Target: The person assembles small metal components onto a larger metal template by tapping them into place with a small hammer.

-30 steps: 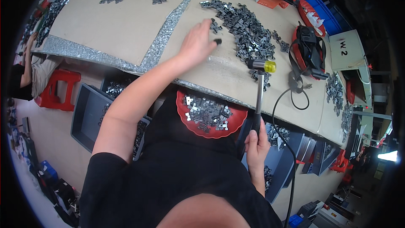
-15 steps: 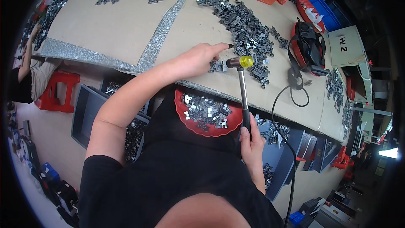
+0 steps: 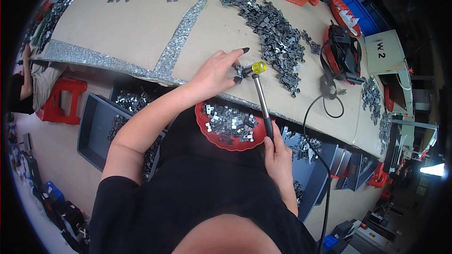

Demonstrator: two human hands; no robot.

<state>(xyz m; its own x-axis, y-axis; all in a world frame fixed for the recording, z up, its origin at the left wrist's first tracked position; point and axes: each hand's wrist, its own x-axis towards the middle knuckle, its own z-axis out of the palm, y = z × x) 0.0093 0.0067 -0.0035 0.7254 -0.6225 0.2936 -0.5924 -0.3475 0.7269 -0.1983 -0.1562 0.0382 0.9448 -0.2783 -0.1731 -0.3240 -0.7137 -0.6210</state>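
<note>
My right hand point(image 3: 278, 155) is closed round the black grip of a hammer point(image 3: 262, 95) with a metal shaft. The hammer's yellow head point(image 3: 258, 67) is over the table beside my left hand point(image 3: 216, 71). Black coverings show on the left index fingertip and thumb tip, which are spread apart. Between them, by the hammer's dark end, lies a small dark metal clip-like part point(image 3: 239, 72), partly hidden. Right of the hammer head spreads a long pile of similar parts point(image 3: 278, 37). At my lap, below the table edge, a red scalloped tray point(image 3: 227, 146) holds more of them.
A black cable point(image 3: 325, 169) runs down past my right side. Black strapped gear point(image 3: 343, 49) rests on the right of the table. Grey bins point(image 3: 96, 134) stand under the table. Another person's arm point(image 3: 27, 73) is at far left, near a red stool point(image 3: 66, 101).
The hammer has moved left and its head now lies close to my left hand. The left hand has shifted slightly left, its thumb now showing apart from the index finger.
</note>
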